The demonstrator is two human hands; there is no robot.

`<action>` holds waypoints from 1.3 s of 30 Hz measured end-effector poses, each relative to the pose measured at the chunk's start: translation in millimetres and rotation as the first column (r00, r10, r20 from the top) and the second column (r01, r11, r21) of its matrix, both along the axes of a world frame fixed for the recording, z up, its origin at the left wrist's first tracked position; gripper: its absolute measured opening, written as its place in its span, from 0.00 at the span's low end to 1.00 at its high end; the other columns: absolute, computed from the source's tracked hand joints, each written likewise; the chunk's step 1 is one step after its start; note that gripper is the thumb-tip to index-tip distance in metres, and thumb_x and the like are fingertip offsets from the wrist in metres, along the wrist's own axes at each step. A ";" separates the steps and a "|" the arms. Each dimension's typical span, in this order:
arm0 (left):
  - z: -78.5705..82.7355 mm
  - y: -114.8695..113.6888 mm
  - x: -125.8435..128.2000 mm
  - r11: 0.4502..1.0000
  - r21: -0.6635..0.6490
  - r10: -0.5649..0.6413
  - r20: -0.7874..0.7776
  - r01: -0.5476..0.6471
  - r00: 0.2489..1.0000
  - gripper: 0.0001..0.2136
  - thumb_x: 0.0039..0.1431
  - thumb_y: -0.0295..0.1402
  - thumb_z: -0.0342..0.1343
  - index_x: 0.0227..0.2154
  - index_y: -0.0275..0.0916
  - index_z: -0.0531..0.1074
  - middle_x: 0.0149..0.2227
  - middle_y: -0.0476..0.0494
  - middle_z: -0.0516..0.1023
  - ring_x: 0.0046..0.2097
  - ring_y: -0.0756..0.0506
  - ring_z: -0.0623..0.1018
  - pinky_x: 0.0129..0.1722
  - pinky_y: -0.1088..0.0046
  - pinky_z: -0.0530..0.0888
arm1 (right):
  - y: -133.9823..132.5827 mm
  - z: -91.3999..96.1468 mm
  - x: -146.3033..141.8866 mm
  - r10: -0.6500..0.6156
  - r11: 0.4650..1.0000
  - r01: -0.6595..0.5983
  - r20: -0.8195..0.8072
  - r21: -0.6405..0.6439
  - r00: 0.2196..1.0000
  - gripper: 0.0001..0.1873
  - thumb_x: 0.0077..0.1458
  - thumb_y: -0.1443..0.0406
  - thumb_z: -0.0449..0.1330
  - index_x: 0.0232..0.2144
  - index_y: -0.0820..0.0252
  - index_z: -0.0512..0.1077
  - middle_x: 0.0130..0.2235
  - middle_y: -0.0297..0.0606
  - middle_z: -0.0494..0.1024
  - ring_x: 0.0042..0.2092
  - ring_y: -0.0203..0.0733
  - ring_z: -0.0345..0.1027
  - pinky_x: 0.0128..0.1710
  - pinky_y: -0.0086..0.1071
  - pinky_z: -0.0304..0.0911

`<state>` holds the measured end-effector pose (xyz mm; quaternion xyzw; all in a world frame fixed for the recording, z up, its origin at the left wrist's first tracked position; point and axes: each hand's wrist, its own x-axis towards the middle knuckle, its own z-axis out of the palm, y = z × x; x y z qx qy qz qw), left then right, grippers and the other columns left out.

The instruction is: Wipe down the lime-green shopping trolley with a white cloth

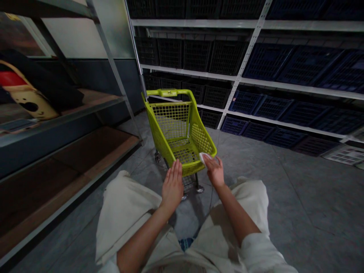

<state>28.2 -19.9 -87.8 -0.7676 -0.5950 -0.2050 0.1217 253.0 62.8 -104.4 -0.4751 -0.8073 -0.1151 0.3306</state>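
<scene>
Cart edge (191,165) has L fingers (175,172) flat, R fingers (212,163) gripping wht cloth (202,156), w/ open floor (280,189) R.

My right hand (215,172) covers some of the white thing (202,158), so I can't tell if it's cloth or paper. My left hand (173,187) hides a bit of the green cart (199,136) at the front. The mark (169,92) on top is too tiny to read. The top edge cuts off the silver pole (135,45) and the highest black crates (170,8). The left edge cuts off the yellow smiley thing (47,108). The blue crates (315,62) are too dark to see into.
</scene>
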 end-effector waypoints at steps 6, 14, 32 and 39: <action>-3.4 0.5 9.0 1.000 -0.010 0.025 0.001 -0.025 1.000 0.40 0.58 0.21 0.45 0.71 0.28 0.34 0.73 0.32 0.47 0.73 0.40 0.49 0.69 0.58 0.57 | 2.8 -5.0 9.8 -0.162 0.987 0.162 -0.104 -0.008 0.981 0.44 0.43 0.81 0.47 0.63 0.58 0.63 0.62 0.42 0.72 0.66 0.40 0.62 0.67 0.42 0.47; -1.6 3.0 11.6 0.999 -0.028 0.033 0.000 -0.033 0.999 0.38 0.59 0.23 0.47 0.71 0.25 0.41 0.73 0.31 0.48 0.73 0.39 0.49 0.70 0.58 0.57 | -38.0 3.4 -86.8 0.129 0.987 -0.134 -0.056 -0.093 0.990 0.43 0.46 0.81 0.48 0.65 0.57 0.62 0.63 0.40 0.71 0.67 0.39 0.58 0.67 0.40 0.47; -6.5 4.2 15.8 1.000 -0.016 0.010 0.037 -0.010 0.999 0.41 0.56 0.22 0.46 0.71 0.28 0.35 0.73 0.30 0.46 0.74 0.39 0.47 0.70 0.56 0.56 | -22.1 3.8 -59.3 -0.075 0.993 0.068 -0.072 -0.094 0.995 0.40 0.46 0.81 0.49 0.63 0.59 0.65 0.62 0.41 0.73 0.66 0.42 0.61 0.66 0.43 0.47; -4.0 5.6 9.7 1.000 -0.009 0.020 0.043 -0.020 0.999 0.41 0.57 0.21 0.45 0.71 0.29 0.33 0.73 0.31 0.48 0.73 0.40 0.49 0.69 0.57 0.58 | -25.6 13.4 -72.1 0.174 0.979 -0.167 0.047 -0.118 0.984 0.40 0.50 0.80 0.50 0.65 0.56 0.62 0.63 0.40 0.71 0.66 0.40 0.60 0.65 0.40 0.49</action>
